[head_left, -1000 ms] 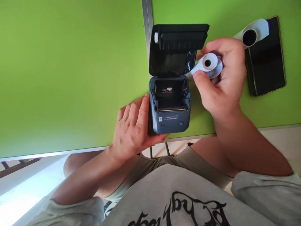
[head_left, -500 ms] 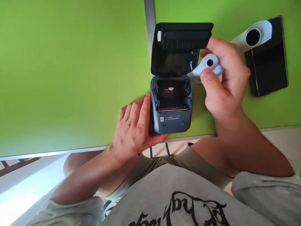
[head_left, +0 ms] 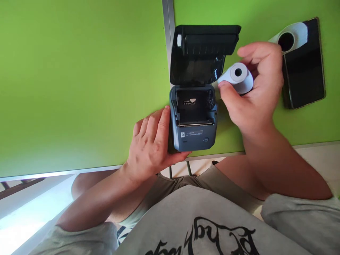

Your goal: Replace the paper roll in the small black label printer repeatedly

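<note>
A dark grey label printer (head_left: pixel 195 136) stands near the table's front edge, its black lid (head_left: pixel 199 60) raised. The paper bay inside shows no roll, only a small printed sticker. My left hand (head_left: pixel 151 138) grips the printer's left side, thumb along its front edge. To the right of the printer, a small white paper roll (head_left: pixel 240 72) with a dark core hole is in my right hand (head_left: pixel 257 92). My thumb presses near the roll's loose paper end. The index finger is lifted off it, and the other fingers are partly hidden behind the roll.
A larger white paper roll (head_left: pixel 294 30) with a wide core is at the upper right, by a black phone (head_left: pixel 304 71) lying on the green table (head_left: pixel 79 78). A grey metal strip (head_left: pixel 168 28) divides the tabletop behind the printer.
My right thumb has slid left across the small roll to its paper end, and the index finger has come away from the lid's side. My left hand and the printer hold still.
</note>
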Tool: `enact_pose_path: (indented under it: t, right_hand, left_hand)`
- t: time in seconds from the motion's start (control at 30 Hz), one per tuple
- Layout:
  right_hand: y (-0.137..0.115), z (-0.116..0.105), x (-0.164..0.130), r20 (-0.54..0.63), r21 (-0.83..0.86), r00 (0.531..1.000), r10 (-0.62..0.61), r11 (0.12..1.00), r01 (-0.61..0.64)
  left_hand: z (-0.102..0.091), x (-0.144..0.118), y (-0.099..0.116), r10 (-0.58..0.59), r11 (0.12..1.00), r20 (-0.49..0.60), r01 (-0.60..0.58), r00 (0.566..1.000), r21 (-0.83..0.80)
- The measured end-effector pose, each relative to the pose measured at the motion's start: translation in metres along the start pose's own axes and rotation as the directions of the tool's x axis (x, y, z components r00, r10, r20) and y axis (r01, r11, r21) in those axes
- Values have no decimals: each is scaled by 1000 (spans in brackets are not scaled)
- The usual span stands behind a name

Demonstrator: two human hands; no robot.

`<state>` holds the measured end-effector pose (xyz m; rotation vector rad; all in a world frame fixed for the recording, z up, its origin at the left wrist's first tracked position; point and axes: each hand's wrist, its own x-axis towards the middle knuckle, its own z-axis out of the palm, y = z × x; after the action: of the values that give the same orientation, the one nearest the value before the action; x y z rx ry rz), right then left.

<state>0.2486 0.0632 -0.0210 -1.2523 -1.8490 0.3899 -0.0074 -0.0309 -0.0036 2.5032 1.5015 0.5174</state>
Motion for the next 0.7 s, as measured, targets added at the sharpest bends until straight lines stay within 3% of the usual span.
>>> enact_pose_path:
  t: [0.23,0.5,0.7]
  right_hand:
    - [-5,3,1,-2,143,1000,-7,990,7]
    - [-3,-2,0,30,-71,999,-27,997,29]
    - [2,1,-3,16,55,1000,17,998,-18]
  left_hand:
    - [0,-1,-1,-5,1000,5,5,1000,-14]
    - [1,-1,0,-11,1000,-4,11,1000,-10]
    - [1,-1,0,-16,999,11,16,1000,-28]
